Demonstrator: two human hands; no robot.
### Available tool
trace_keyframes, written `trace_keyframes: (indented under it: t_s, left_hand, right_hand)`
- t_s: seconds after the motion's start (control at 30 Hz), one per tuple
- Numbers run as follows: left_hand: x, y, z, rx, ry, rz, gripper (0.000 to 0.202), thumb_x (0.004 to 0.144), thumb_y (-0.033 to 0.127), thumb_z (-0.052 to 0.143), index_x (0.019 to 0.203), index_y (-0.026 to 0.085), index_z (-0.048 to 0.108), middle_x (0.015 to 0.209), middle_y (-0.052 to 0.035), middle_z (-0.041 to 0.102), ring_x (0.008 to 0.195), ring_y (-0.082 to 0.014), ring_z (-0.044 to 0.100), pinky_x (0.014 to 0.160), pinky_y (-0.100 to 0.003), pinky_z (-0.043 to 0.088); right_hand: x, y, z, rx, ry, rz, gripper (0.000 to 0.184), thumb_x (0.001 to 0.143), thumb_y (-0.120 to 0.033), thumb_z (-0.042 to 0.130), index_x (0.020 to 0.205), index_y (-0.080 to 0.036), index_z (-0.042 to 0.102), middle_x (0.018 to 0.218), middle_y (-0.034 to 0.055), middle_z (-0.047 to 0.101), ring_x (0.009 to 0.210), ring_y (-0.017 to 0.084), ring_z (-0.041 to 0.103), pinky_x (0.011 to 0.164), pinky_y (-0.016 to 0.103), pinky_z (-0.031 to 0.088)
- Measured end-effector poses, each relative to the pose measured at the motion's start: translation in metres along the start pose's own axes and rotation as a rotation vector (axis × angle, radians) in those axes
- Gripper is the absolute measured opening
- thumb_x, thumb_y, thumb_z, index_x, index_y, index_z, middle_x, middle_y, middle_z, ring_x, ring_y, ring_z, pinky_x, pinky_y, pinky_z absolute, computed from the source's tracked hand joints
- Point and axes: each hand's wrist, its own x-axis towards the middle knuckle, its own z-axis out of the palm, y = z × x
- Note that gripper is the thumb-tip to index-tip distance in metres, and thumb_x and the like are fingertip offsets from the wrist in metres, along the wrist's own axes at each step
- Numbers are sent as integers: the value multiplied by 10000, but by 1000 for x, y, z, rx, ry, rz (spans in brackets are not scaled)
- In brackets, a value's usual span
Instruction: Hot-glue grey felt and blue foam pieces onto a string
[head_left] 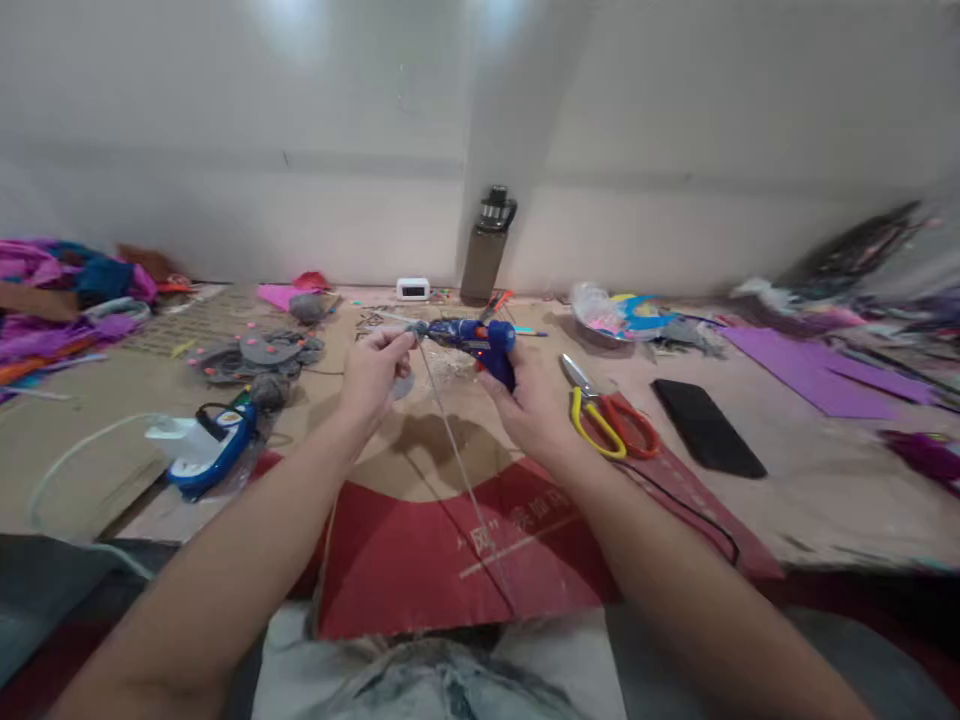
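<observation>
My right hand [529, 400] is wrapped round the handle of a blue hot glue gun [491, 345], whose front end points left. My left hand [375, 375] pinches a small greyish piece, too small to make out, close to the gun's tip; I cannot tell whether the two touch. From that pinch a thin grey cord [450, 430] runs down toward me across red-printed cardboard [450, 560]. A pale round bit [403, 386] shows below my left fingers. To the right of my right hand lie scissors [600, 412] with one yellow and one red handle.
A dark bottle [485, 255] and a small white digital clock [412, 290] stand by the wall. On the right lie a black phone [707, 427] and purple sheets [810, 370]. A blue power strip [214, 455] and grey felt-like pieces [255, 355] sit on the left.
</observation>
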Motion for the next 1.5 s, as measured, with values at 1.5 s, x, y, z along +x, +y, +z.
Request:
trace_keyframes:
  t_s: [1.5]
  left_hand:
    - [-4, -1, -4, 558, 63, 436, 101, 728, 247, 637, 781, 166, 664, 678, 7, 613, 560, -90, 506, 550, -218, 387]
  right_hand:
    - [27, -38, 44, 941, -118, 587, 454, 666, -326, 690, 959, -263, 349, 877, -31, 549, 661, 105, 558, 623, 290, 496]
